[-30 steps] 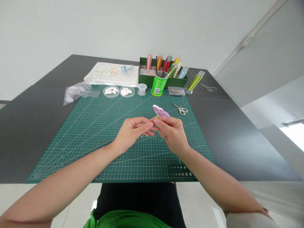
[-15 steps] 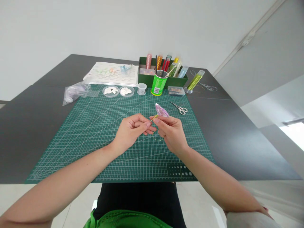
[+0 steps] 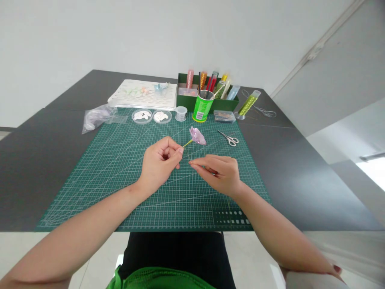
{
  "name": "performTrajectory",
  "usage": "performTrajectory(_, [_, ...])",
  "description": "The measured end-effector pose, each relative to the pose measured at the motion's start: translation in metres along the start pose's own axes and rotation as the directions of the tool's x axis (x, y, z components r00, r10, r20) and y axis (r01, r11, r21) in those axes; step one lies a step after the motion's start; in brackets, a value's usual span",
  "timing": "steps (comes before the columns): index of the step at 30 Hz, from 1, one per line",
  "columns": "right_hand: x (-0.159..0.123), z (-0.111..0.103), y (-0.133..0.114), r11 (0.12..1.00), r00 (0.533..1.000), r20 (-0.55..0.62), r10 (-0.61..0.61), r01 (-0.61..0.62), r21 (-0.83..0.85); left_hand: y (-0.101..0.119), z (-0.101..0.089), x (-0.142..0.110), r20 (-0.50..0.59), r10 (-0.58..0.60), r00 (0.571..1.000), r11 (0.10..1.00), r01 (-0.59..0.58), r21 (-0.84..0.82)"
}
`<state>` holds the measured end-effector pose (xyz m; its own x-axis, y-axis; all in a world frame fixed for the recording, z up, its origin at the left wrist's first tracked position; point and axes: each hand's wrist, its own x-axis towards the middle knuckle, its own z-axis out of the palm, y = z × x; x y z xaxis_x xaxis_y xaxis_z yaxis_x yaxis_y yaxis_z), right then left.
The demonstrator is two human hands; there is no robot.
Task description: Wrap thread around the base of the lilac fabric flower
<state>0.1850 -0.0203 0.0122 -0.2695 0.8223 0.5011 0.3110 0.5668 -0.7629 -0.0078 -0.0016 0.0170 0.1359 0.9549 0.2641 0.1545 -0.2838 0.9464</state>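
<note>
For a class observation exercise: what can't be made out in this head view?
Head view:
Flower stem: lower end hidden by the left hand.
Anything the right hand pinches: too fine to tell.
Green can: print too small.
Left arm: upper part cut off by the picture edge.

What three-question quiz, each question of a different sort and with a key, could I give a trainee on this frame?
1. Short answer: Which of the person's own hands grips the green stem of the lilac flower?

2. True or false: The white-handled scissors lie on the green cutting mat.

3. Multiple choice: Where does the bright green can stand, as the head camera sees it?
A. Inside the dark green box
B. In front of the dark green box
C. Behind the dark green box

Key: 1. The left hand. 2. True. 3. B.
</note>
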Motion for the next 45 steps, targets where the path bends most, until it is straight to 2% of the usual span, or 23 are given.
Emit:
performTrajectory(3, [0.001,-0.008,-0.006,0.982,0.993,0.032,0.117,-0.12,0.144,-0.002,-0.001,0.001,0.004,0.019,1.0,0.99,-0.02,0.136])
performTrajectory(6, [0.003,-0.015,-0.005,0.944,0.978,0.008,0.208,-0.203,0.259,-0.005,0.0,0.0,0.055,0.064,0.996,0.968,-0.076,0.238])
performTrajectory(9, [0.005,-0.022,0.002,0.92,0.967,-0.052,0.25,-0.22,0.325,-0.007,0.003,-0.004,0.129,0.101,0.987,0.956,-0.132,0.26])
performTrajectory(14, [0.009,-0.029,0.012,0.878,0.961,-0.066,0.267,-0.215,0.427,-0.008,0.006,-0.008,0.26,0.079,0.962,0.949,-0.153,0.276])
performTrajectory(18, [0.011,-0.03,0.013,0.859,0.957,-0.08,0.28,-0.213,0.465,-0.009,0.009,-0.01,0.411,0.057,0.91,0.949,-0.177,0.26])
performTrajectory(21, [0.012,-0.031,0.013,0.86,0.949,-0.084,0.304,-0.235,0.453,-0.011,0.01,-0.012,0.472,0.064,0.879,0.954,-0.193,0.23])
performTrajectory(26, [0.014,-0.03,0.017,0.862,0.947,-0.07,0.315,-0.254,0.439,-0.01,0.01,-0.014,0.497,0.09,0.863,0.958,-0.211,0.193])
performTrajectory(32, [0.017,-0.023,0.024,0.861,0.931,-0.12,0.345,-0.263,0.435,-0.009,0.01,-0.015,0.533,0.113,0.839,0.964,-0.223,0.147])
performTrajectory(40, [0.019,-0.017,0.03,0.843,0.908,-0.068,0.413,-0.353,0.406,-0.003,0.007,-0.016,0.552,0.144,0.821,0.979,-0.2,0.042])
performTrajectory(45, [0.02,-0.013,0.036,0.85,0.91,-0.033,0.414,-0.373,0.373,0.0,0.005,-0.014,0.486,0.242,0.84,0.963,-0.269,-0.016])
